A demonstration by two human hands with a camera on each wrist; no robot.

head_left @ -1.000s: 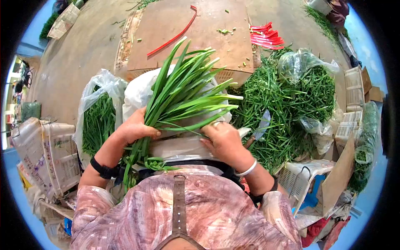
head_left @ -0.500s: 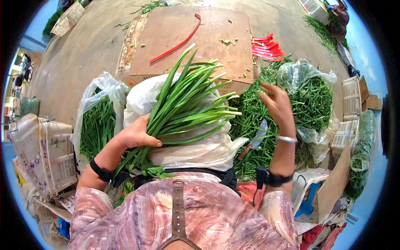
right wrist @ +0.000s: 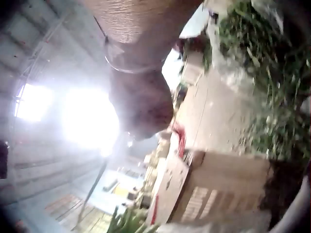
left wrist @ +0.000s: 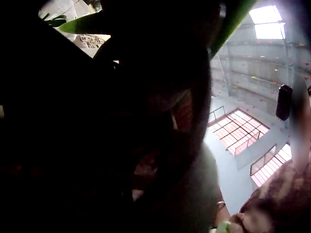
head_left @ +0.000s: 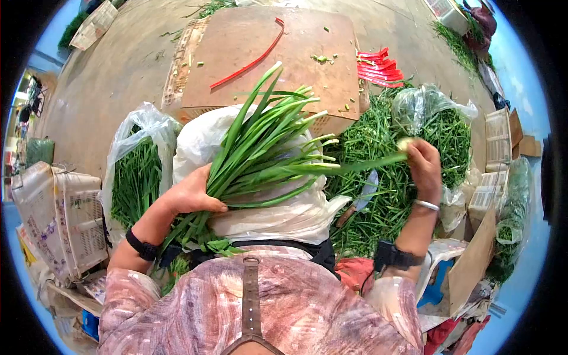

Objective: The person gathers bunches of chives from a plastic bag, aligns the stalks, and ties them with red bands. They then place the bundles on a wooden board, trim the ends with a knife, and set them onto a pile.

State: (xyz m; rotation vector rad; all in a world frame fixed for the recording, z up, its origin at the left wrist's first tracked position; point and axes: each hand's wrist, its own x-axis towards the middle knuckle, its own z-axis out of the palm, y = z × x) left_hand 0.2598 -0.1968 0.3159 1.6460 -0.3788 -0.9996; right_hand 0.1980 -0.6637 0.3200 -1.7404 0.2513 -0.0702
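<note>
In the head view my left hand (head_left: 194, 190) grips a bunch of garlic chives (head_left: 254, 148) over the lap, thumb across the leaves, pale cut ends fanned up and to the right. My right hand (head_left: 425, 165) is out to the right with its fingers bent, pinching the pale end of one long chive leaf (head_left: 373, 163) that stretches back to the bunch. The right wrist view shows that hand (right wrist: 143, 104) dark against bright light. The left wrist view is mostly black. Beneath the bunch lies a white plastic sheet (head_left: 266, 222) over the lap.
Ahead is a brown board (head_left: 236, 35) with a red strip (head_left: 248, 56) and green scraps. More red strips (head_left: 378, 70) lie at its right. A knife (head_left: 362, 198) rests on the loose green pile (head_left: 384, 219). Left stand a bag of greens (head_left: 137, 177) and white crates (head_left: 56, 219).
My right hand has moved from beside the bunch up and out to the right, and now draws a chive leaf away from it. The left hand keeps its grip on the bunch.
</note>
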